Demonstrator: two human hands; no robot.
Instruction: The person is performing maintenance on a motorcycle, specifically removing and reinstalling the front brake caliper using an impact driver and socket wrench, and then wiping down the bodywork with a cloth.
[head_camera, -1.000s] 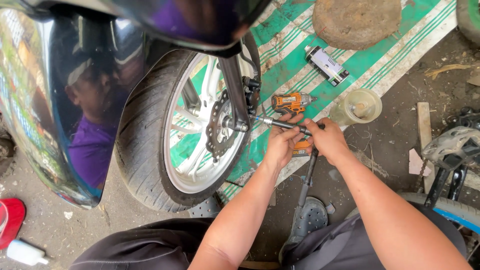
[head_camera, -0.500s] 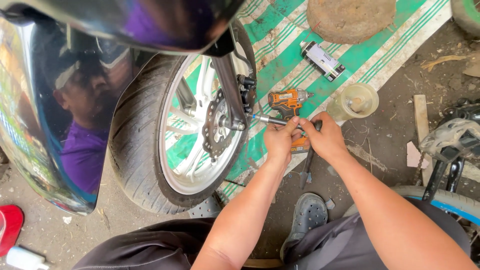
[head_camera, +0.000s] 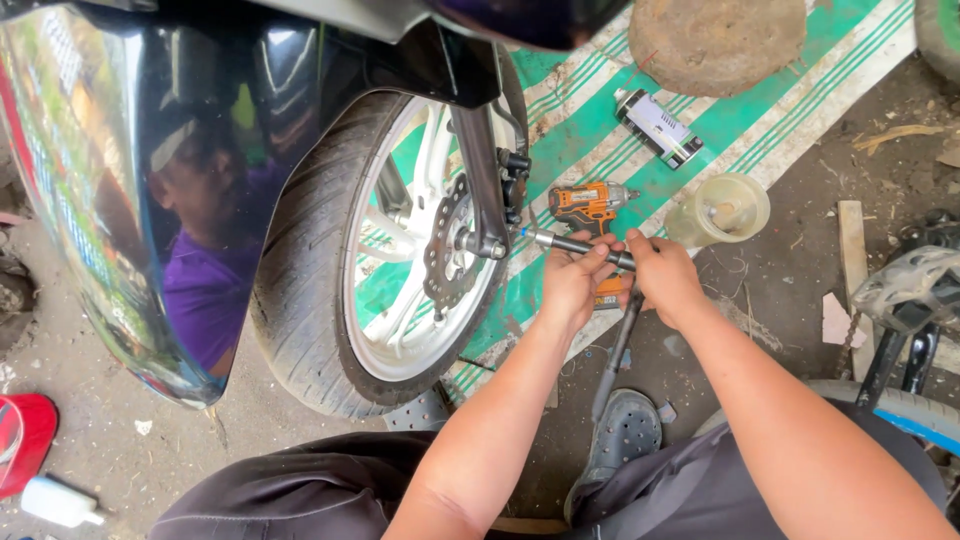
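A motorcycle front wheel (head_camera: 330, 260) with a white rim and a brake disc (head_camera: 447, 250) stands at centre left. A long metal socket wrench (head_camera: 560, 243) reaches from the wheel's axle nut (head_camera: 487, 247) toward me. My left hand (head_camera: 574, 283) grips the wrench shaft. My right hand (head_camera: 662, 277) holds the wrench's bent handle, which hangs down toward my foot. Both hands are close together, just right of the fork leg (head_camera: 478, 170).
An orange cordless impact driver (head_camera: 588, 205) lies on the green striped mat (head_camera: 780, 100) behind my hands. A grey battery pack (head_camera: 657, 126), a clear plastic cup (head_camera: 722, 210) and a round stone (head_camera: 716, 40) lie farther back. A bicycle (head_camera: 915, 300) stands at right; a red object (head_camera: 22, 440) at lower left.
The view has shifted a little. Both hands stay on the wrench at the axle, with slight movement of the handle.
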